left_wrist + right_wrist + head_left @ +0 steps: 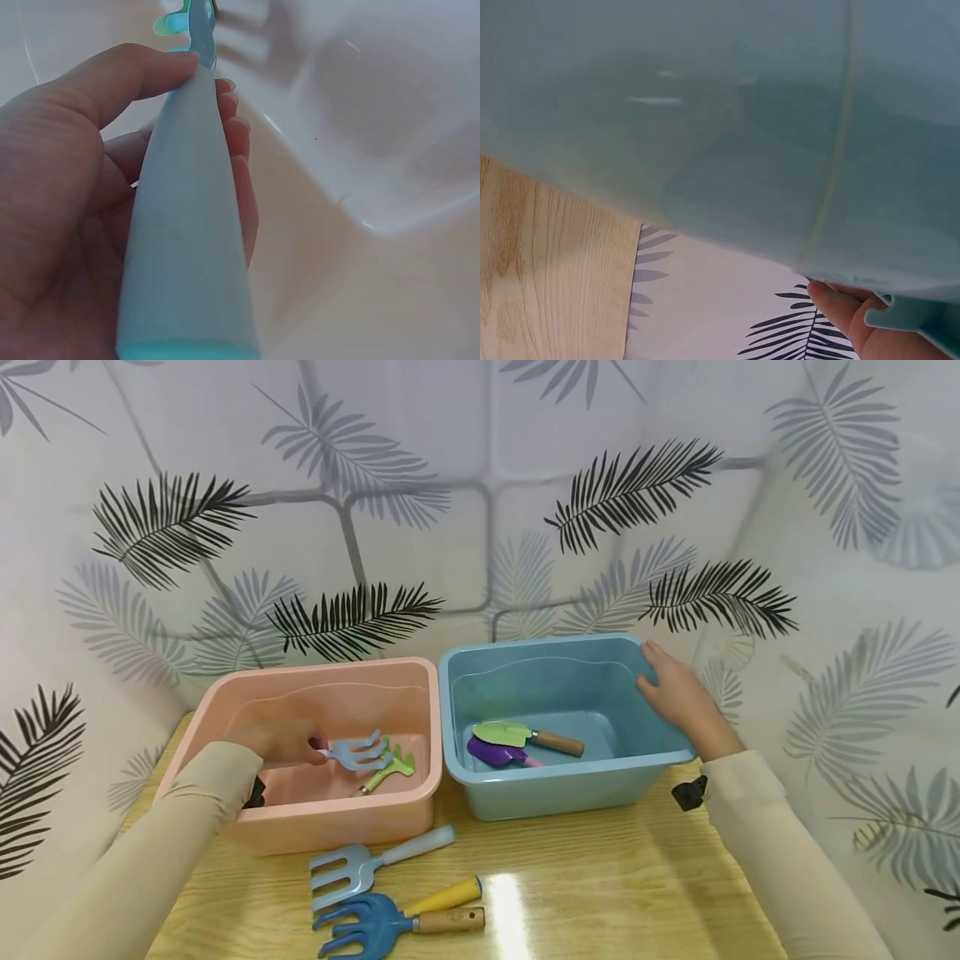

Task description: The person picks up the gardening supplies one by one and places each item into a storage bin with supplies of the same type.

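Observation:
My left hand reaches into the pink bin and grips a light-blue hand fork. In the left wrist view its thick pale handle lies across the palm, thumb on top. The tines hang over a small green hand rake on the bin floor. At the far right, my right hand holds the rim of the blue bin; the right wrist view shows some of its fingers by the wall's edge. A green trowel and a purple trowel lie inside that bin.
On the wooden table before the bins lie a grey-blue hand fork, a dark-blue hand fork with a wooden handle, and a yellow handle partly hidden beneath. A leaf-patterned cloth hangs behind.

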Demonstrator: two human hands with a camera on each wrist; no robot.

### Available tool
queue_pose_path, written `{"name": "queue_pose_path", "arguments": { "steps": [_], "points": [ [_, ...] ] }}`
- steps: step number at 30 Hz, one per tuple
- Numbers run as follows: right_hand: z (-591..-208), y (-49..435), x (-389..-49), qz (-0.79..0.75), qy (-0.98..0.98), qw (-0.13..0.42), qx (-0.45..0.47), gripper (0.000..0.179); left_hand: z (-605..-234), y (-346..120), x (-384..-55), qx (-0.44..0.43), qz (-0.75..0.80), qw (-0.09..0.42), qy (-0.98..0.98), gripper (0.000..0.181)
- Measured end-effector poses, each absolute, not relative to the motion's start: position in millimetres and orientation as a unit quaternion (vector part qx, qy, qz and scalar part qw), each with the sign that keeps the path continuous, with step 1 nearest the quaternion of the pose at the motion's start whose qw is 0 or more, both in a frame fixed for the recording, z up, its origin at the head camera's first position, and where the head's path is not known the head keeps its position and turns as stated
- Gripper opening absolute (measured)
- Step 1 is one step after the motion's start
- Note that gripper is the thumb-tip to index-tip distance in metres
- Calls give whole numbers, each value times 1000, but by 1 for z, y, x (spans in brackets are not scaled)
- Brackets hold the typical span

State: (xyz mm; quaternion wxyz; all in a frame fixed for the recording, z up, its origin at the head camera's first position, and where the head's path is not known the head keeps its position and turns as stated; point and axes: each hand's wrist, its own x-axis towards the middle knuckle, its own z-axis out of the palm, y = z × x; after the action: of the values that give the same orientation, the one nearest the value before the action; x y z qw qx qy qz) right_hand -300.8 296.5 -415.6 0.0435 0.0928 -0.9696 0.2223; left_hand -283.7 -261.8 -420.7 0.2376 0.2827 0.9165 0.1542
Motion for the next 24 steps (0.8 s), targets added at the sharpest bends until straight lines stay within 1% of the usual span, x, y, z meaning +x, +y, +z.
{"name": "queue_pose_path", "arguments": {
  "steps": [10, 18, 21, 24],
  "points": [
    [-415, 297, -301, 225, -969, 47, 97, 59, -418, -262, -283, 271, 165, 231, 920, 8],
    [-415, 297, -302, 222, -969, 46, 96, 59, -413, -261, -282, 278, 177, 202, 922, 6],
    [-416, 297, -302, 222, -970, 42, 94, 60, -413, -259, -283, 274, 178, 199, 924, 11],
    [-416, 298, -302, 223, -970, 38, 91, 60, -415, -257, -286, 282, 175, 182, 926, 20]
  ]
}}
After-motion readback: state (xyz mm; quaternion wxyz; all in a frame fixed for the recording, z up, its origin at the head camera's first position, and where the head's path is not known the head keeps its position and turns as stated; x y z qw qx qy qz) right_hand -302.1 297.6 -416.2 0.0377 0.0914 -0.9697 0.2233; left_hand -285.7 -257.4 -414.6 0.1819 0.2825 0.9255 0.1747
